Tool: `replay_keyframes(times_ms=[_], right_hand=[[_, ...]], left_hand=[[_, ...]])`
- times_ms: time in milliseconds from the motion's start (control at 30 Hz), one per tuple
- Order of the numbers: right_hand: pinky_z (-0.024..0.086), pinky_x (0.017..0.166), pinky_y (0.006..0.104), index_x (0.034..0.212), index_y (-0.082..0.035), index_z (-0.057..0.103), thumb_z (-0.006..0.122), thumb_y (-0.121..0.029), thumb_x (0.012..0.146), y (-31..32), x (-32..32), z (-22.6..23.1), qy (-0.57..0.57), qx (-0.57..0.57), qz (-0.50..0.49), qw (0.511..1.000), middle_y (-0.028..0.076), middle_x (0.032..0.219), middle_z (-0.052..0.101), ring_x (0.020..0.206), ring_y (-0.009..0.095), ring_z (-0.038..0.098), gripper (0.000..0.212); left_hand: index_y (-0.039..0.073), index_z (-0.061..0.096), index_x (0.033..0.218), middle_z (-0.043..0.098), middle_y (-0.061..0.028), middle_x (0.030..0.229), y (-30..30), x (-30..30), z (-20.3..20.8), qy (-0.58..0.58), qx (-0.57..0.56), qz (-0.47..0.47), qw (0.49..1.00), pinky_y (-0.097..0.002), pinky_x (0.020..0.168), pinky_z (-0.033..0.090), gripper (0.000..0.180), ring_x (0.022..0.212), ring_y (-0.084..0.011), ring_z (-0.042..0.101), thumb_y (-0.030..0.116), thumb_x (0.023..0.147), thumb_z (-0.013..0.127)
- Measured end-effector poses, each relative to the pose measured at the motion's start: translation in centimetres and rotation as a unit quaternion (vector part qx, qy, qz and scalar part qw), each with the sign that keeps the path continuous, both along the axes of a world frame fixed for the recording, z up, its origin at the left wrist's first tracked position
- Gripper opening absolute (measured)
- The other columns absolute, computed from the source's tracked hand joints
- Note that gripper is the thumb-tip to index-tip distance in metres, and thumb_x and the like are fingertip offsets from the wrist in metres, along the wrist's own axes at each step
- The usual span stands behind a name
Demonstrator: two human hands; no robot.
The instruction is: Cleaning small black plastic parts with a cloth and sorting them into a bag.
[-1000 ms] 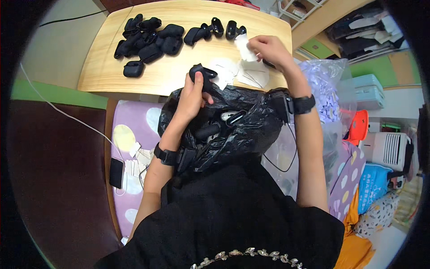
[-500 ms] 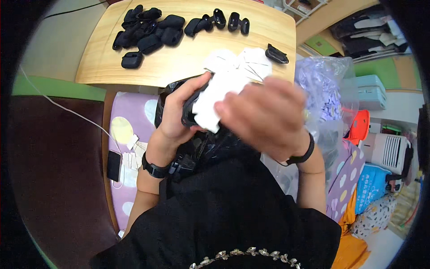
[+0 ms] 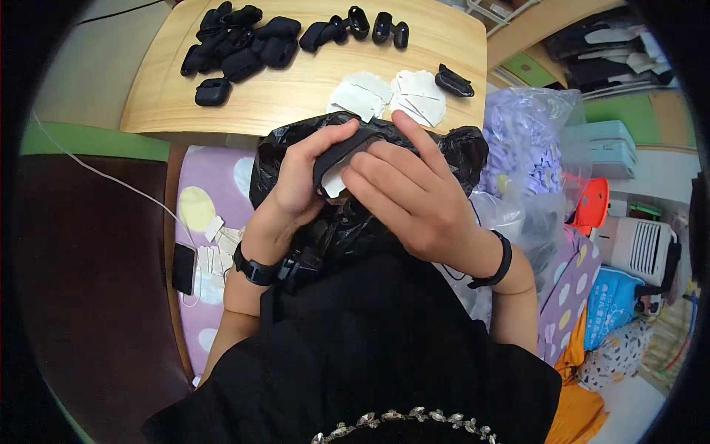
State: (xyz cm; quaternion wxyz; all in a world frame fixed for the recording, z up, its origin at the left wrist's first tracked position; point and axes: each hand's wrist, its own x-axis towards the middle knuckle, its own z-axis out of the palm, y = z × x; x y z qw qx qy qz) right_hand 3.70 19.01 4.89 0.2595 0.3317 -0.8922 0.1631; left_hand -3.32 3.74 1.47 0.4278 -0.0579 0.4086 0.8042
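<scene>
My left hand (image 3: 296, 177) is closed round a small black case cover (image 3: 323, 161), held above my lap near the table's front edge. Its opening faces my right hand (image 3: 425, 200). A white, paper-like piece (image 3: 335, 183) shows inside that opening, and the fingertips of my right hand press on it, partly hidden in the cover. My right index finger sticks out beyond the rim. Just past my hands, two round stacks of white pieces lie on the table, a left stack (image 3: 359, 95) and a right stack (image 3: 418, 96).
On the wooden table (image 3: 170, 111) lie a pile of black case covers (image 3: 240, 63), several opened ones (image 3: 356, 24) and a lone black one (image 3: 453, 80). A black plastic bag (image 3: 462, 155) spreads beneath my hands. Right of the table stands a clear bag of purple pieces (image 3: 518, 148); a phone (image 3: 183, 268) lies left.
The white piece, earlier outside the cover and spread between my hands, is now mostly inside it. My right hand, blurred before, has come down and left with its fingers in the opening.
</scene>
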Motion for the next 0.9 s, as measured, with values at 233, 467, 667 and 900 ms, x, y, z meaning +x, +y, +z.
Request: replay_keyframes(times_ms=[233,467,667,900], right_hand=[[0.034,0.102,0.0544,0.099,0.001,0.063,0.058,-0.004,0.073,-0.2,0.5,-1.3,-0.062,-0.041,-0.031,0.997,0.011,0.098,0.060,0.098,0.026,0.058,0.028],[0.029,0.103,0.0576,0.102,-0.005,0.064,0.059,-0.004,0.070,-0.6,1.0,-4.2,-0.091,-0.077,-0.053,0.991,0.008,0.102,0.058,0.100,0.025,0.055,0.032],[0.025,0.100,0.0642,0.107,-0.010,0.064,0.060,-0.003,0.070,-2.9,2.7,-3.9,-0.140,-0.063,-0.148,0.977,0.006,0.104,0.056,0.105,0.028,0.051,0.038],[0.025,0.094,0.0700,0.110,-0.021,0.063,0.062,-0.007,0.072,-3.2,3.6,-3.9,-0.134,-0.036,-0.256,0.957,0.010,0.120,0.047,0.117,0.041,0.037,0.041]], left_hand=[[0.010,0.058,0.076,0.050,0.0030,0.056,0.5,-0.2,-1.2,-0.013,-0.005,-0.031,0.999,-0.0211,0.034,0.027,0.032,0.040,-0.0075,0.041,0.036,0.092,0.046],[0.010,0.059,0.076,0.052,0.0024,0.058,0.1,-0.3,-3.8,-0.031,0.051,-0.066,0.996,-0.0209,0.035,0.029,0.031,0.041,-0.0077,0.043,0.034,0.091,0.047],[0.010,0.059,0.078,0.055,0.0019,0.062,1.7,0.5,-2.7,-0.008,-0.097,0.027,0.995,-0.0198,0.037,0.031,0.027,0.044,-0.0075,0.046,0.033,0.090,0.050],[0.010,0.060,0.082,0.056,0.0018,0.064,1.2,0.2,-3.3,0.028,-0.103,-0.011,0.994,-0.0191,0.038,0.030,0.027,0.048,-0.0062,0.048,0.034,0.089,0.051]])
